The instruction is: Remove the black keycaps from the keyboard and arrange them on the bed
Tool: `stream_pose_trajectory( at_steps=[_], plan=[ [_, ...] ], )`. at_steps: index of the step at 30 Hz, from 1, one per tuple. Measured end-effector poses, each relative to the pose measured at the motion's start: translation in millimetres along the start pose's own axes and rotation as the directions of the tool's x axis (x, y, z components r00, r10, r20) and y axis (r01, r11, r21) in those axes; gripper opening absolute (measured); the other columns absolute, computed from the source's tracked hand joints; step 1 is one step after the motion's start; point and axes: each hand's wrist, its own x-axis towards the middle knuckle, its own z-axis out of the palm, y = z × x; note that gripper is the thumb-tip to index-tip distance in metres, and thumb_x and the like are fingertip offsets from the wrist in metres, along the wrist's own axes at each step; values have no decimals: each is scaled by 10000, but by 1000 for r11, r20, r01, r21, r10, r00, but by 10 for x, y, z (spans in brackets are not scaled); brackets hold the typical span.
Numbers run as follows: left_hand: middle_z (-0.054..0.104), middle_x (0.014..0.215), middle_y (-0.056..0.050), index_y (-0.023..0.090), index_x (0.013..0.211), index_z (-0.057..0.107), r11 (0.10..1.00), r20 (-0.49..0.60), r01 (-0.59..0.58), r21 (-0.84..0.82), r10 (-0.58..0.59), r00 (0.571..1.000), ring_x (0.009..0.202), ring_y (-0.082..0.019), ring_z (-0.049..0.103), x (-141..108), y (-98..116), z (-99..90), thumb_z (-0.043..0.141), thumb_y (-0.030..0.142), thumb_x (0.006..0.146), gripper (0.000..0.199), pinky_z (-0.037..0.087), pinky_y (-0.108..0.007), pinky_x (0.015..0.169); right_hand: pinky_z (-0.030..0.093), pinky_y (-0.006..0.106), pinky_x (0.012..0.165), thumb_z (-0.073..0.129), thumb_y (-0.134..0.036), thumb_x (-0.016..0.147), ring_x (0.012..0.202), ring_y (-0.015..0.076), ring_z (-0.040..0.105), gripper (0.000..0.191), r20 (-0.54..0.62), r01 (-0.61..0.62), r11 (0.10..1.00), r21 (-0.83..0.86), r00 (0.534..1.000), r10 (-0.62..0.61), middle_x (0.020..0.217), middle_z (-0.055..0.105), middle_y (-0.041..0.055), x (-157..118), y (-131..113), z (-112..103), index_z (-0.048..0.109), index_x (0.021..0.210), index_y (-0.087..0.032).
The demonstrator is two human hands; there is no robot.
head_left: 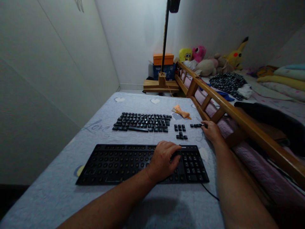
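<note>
A black keyboard lies across the cloth in front of me. Most of its left and middle part shows bare key mounts, while keycaps stand on the number pad. My left hand rests on the keyboard just left of the number pad, fingers stretched and thumb apart. Farther right, my right hand is closed in a pinch, with a thin wire keycap puller poking out of it. Its fingertips are at the end of a short row of loose keycaps. Whether they also grip a keycap is hidden.
Beyond the keyboard lies a block of loose keycaps, with smaller groups beside it. An orange cloth lies behind these. A wooden bed rail runs along the right. A cable leaves the keyboard's near edge.
</note>
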Motion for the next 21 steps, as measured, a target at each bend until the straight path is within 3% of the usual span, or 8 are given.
stream_pose_trajectory(
  at_steps=[7, 11, 13, 15, 16, 19, 21],
  plan=[
    [698, 1032, -57, 186, 1095, 631, 1000, 13, 3, 10, -3, 1000, 982, -224, 612, 4, 3, 0, 619, 139, 830, 270, 446, -409, 916, 469, 381, 801, 543, -315, 742, 835, 267, 623, 274, -145, -61, 988, 141, 986, 81, 855, 701, 125, 30, -120, -196, 742, 807, -138],
    [697, 1034, -57, 182, 1087, 637, 1000, 13, 1, 15, -1, 1000, 984, -225, 612, 2, -6, 5, 629, 143, 824, 266, 446, -409, 917, 478, 325, 615, 428, -326, 793, 641, 207, 605, 355, -200, -108, 953, 284, 965, 170, 708, 670, 68, 44, -299, -368, 720, 851, -134],
    [697, 1031, -59, 183, 1085, 638, 1000, 11, -1, 19, 1, 1000, 982, -226, 612, 4, -9, 7, 624, 147, 828, 260, 449, -408, 912, 450, 292, 528, 394, -325, 809, 546, 173, 568, 367, -202, -108, 917, 385, 959, 198, 648, 638, 35, 24, -425, -484, 707, 855, -140],
    [697, 1025, -61, 185, 1082, 641, 1000, 13, -3, 25, 2, 1000, 979, -229, 613, 6, -8, 9, 620, 150, 831, 254, 452, -408, 907, 444, 277, 529, 429, -316, 797, 562, 159, 564, 313, -182, -73, 812, 579, 959, 216, 650, 625, 26, -22, -568, -626, 698, 782, -158],
    [698, 1023, -63, 185, 1080, 642, 1000, 15, -2, 28, 2, 1000, 979, -231, 613, 7, -7, 10, 620, 151, 830, 253, 452, -409, 906, 444, 270, 543, 436, -311, 803, 588, 155, 564, 299, -184, -48, 797, 602, 963, 198, 670, 627, 26, -56, -643, -703, 694, 756, -168],
    [699, 1023, -62, 186, 1080, 644, 1000, 20, -9, 29, 8, 1000, 979, -232, 615, 9, -6, 13, 625, 145, 826, 258, 450, -409, 905, 422, 251, 558, 410, -281, 840, 659, 150, 559, 314, -193, 1, 860, 510, 975, 114, 727, 619, 30, -194, -857, -932, 688, 728, -188],
    [700, 1026, -63, 183, 1078, 645, 999, 22, -12, 32, 12, 1000, 981, -233, 616, 10, -5, 14, 630, 142, 822, 260, 449, -411, 906, 388, 246, 507, 397, -293, 866, 598, 139, 526, 323, -139, -41, 865, 500, 982, 126, 678, 582, 17, -305, -974, -1047, 672, 729, -195]
  ],
)
